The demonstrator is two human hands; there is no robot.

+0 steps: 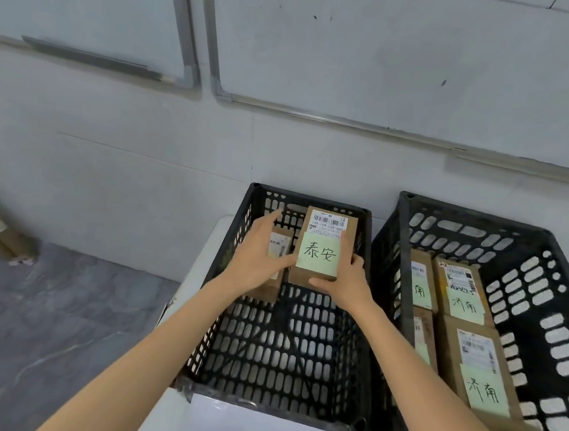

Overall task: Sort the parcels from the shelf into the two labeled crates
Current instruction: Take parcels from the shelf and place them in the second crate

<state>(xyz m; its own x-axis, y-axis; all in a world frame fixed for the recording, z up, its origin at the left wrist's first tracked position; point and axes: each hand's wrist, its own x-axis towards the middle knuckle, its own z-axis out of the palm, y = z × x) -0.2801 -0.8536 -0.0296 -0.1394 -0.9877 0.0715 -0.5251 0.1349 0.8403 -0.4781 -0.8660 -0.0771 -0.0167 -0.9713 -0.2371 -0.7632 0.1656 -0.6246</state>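
seemingly light and stiff, the parcel [328, 223] sits at the far end of the left crate [216, 316]; the right hand [344, 280] curls round its near right corner, the left hand [258, 255] presses its left side, fingers straight. i'd grip the sides, not the green note [319, 257].

We see two black crates side by side against a pale wall [108, 172]. In the far end of the left crate [284, 359], our right hand [346, 284] grips a brown parcel [330, 228] at its near right corner; the parcel bears a green note [319, 256]. Our left hand [258, 257] lays straight fingers along the parcel's left side, covering a second parcel [278, 245]. The right crate [542, 323] holds four parcels [480, 363], each with a green note. A white paper label [264, 430] fronts the left crate.
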